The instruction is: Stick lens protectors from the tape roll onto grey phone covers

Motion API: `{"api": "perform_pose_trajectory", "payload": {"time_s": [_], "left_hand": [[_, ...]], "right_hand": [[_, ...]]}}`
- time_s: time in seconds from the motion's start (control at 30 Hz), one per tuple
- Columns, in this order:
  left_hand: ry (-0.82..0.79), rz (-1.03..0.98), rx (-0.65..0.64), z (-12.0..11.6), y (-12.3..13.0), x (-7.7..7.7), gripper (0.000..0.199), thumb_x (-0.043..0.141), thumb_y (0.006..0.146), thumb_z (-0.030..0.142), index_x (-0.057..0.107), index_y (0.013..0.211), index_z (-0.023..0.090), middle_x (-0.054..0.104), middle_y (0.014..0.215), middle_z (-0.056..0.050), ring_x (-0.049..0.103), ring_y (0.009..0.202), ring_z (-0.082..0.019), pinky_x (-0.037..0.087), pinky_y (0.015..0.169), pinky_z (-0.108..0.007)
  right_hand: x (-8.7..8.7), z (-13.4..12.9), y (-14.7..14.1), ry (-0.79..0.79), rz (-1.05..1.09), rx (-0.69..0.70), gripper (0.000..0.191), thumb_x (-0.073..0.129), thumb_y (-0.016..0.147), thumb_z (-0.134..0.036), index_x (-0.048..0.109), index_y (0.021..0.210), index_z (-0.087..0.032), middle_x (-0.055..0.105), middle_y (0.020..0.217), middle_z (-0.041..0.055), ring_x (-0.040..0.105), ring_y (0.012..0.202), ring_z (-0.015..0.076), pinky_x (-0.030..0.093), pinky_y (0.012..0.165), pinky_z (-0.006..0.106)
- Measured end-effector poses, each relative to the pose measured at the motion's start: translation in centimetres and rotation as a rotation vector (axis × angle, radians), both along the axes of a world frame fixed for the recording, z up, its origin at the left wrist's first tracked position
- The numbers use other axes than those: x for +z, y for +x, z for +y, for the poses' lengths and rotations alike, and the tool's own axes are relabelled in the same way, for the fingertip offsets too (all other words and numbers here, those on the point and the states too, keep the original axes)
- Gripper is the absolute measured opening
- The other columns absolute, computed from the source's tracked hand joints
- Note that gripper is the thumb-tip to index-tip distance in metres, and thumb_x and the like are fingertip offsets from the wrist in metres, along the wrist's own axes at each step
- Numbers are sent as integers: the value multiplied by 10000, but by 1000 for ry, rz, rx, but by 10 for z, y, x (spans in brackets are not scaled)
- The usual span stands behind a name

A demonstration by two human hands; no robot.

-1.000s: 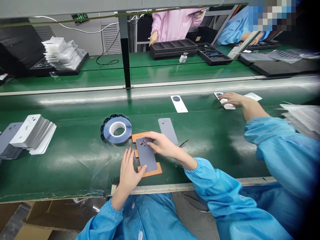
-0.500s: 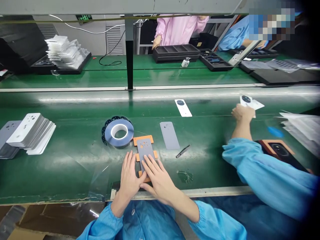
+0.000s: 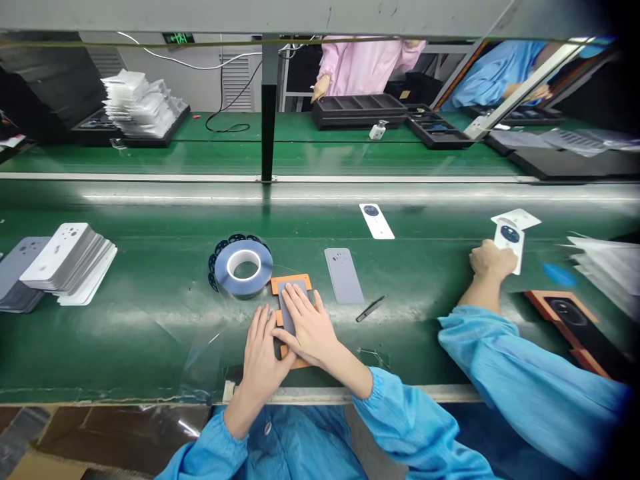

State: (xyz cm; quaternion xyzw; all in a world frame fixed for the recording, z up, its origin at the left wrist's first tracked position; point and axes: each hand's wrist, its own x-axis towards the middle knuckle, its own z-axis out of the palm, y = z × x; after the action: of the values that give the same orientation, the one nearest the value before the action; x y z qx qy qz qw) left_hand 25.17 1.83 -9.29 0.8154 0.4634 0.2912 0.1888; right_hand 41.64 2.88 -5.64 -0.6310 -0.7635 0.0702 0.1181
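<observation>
An orange fixture [image 3: 277,285] near the table's front edge holds a grey phone back panel [image 3: 288,321]. My right hand [image 3: 314,327] lies flat over this panel, fingers stretched toward its upper end and covering its holes. Beside the fixture's left edge, my left hand [image 3: 263,353] rests with its fingers extended and its thumb by the lower end. Neither hand grips anything. To the right are a second grey panel [image 3: 345,277] and tweezers [image 3: 371,309]. A roll of blue-edged tape [image 3: 225,280] sits on a black scalloped piece, left of the fixture.
White panels [image 3: 70,267] and grey panels [image 3: 20,273] are stacked at left. A printed white panel [image 3: 377,221] lies farther back. At right, a co-worker's hand [image 3: 493,260] holds a white panel [image 3: 511,243] near another orange fixture [image 3: 540,300]. Black trays [image 3: 360,113] stand beyond.
My right hand has slid up the panel over its holes, while my left hand stays beside the fixture. The co-worker's hand has brought a white panel closer, leaving another behind it.
</observation>
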Motion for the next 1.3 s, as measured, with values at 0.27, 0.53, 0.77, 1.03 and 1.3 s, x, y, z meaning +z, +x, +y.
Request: {"api": "perform_pose_trajectory", "payload": {"time_s": [0.27, 0.53, 0.77, 1.03, 1.3], "left_hand": [[-15, 7, 15, 1, 1, 1, 754, 657, 874, 295, 324, 1536, 153, 396, 1592, -205, 313, 1512, -354, 395, 1167, -580], [-41, 26, 28, 1, -1, -1, 742, 653, 899, 450, 388, 1512, 128, 412, 1584, -205, 319, 1509, -360, 395, 1171, -570], [-85, 19, 39, 1, -1, 0, 739, 663, 887, 437, 403, 1507, 127, 396, 1598, -196, 312, 1512, -361, 382, 1179, -568], [-128, 5, 39, 1, -1, 3, 740, 647, 891, 457, 400, 1518, 152, 387, 1607, -180, 303, 1516, -365, 381, 1177, -574], [-121, -13, 38, 0, 0, 3, 746, 677, 872, 419, 406, 1514, 154, 392, 1605, -179, 298, 1519, -359, 371, 1189, -564]], "right_hand": [[1, -1, -6, 43, -21, -38, 810, 350, 987, -687, 351, 1581, -136, 352, 1632, 134, 309, 1505, 338, 142, 1230, 587], [12, 28, 18, 137, 14, -69, 440, 359, 1061, -313, 558, 1412, -136, 586, 1418, 165, 497, 1309, 308, 337, 1130, 500], [25, 67, 38, 64, -38, 27, 299, 404, 1058, -258, 683, 1104, -162, 653, 1091, 124, 551, 993, 257, 425, 913, 388], [27, 70, 40, 34, -50, 84, 292, 386, 1064, -212, 675, 1085, -174, 654, 1081, 99, 534, 971, 241, 388, 888, 369], [33, 73, 39, -42, -56, 59, 313, 370, 1070, -216, 678, 1036, -174, 642, 1086, 102, 523, 963, 234, 392, 888, 364]]}}
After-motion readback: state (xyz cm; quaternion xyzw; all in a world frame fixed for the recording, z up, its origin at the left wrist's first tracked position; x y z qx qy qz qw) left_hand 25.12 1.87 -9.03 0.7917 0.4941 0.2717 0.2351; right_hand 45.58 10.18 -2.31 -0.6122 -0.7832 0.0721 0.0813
